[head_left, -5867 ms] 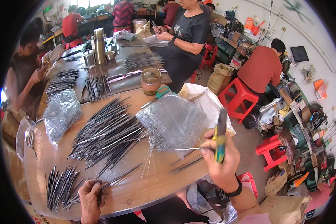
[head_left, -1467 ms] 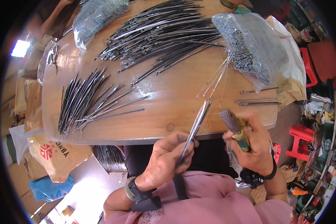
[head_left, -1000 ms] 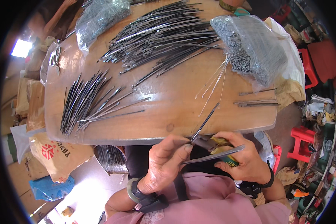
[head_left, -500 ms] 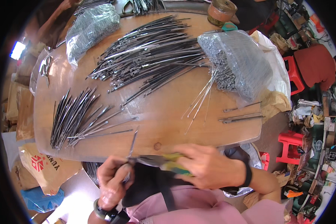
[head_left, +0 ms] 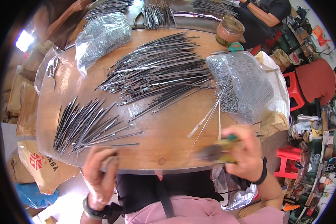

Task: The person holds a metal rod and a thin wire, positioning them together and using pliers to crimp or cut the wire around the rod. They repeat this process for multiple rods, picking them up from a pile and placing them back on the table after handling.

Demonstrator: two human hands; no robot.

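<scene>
My right hand is closed round the handles of pliers with yellow and green grips, above the table's right front part; motion blurs them. At the left front edge, my left hand has its fingers curled in beside the thumb, and I cannot make out what is between them. Just beyond it lies a fanned pile of dark thin metal strips. A larger heap of the same strips covers the table's middle. Thin wires stick out from a clear bag of wire pieces on the right.
On the wooden table are another clear bag, scissors, green-handled scissors and a round jar. Co-workers' arms show at the far side. Red stools stand on the right; a paper sack is at left.
My hands have moved apart: the right has gone right and up with the pliers, the left slightly leftward. The strip that stood up from my left hand no longer shows there. The view has shifted.
</scene>
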